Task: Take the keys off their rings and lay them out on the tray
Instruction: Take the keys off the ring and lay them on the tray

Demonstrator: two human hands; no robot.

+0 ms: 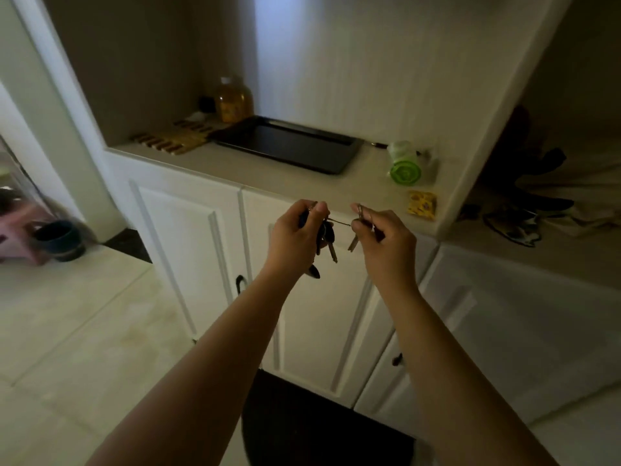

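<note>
- At nine o'clock, on the pale tiled floor [84,331], we see a blurred pink stool [16,237] with a dark round pot [62,240] just beside it.
- At eleven o'clock, on the cream countertop [255,176] of the white cabinet niche, lies a slatted wooden trivet [171,139]; behind it stands a clear jar of amber liquid [234,100].
- At twelve o'clock rests the flat, dark rectangular metal tray [339,163], its left corner touching the trivet; we see no keys on it.
- Below the tray, in front of the white panelled cabinet doors [188,243], our left hand [295,235] has its fingers curled closed around a bunch of dark-headed keys [327,238], whose blades hang below the palm.
- A thin metal ring or wire [339,223] spans the gap between the two hands; we cannot tell exactly how it is attached.
- Our right hand [386,240] pinches a small metal ring [360,210] between thumb and fingertips, and a single silver key [353,244] dangles beneath it.
- At one o'clock, on the countertop, lies a roll of green plastic bags [405,163]; nearer the edge sits a small yellow packet [422,204].
- At two o'clock, dark objects [537,196] lie on the adjoining surface; we cannot identify them.
</note>
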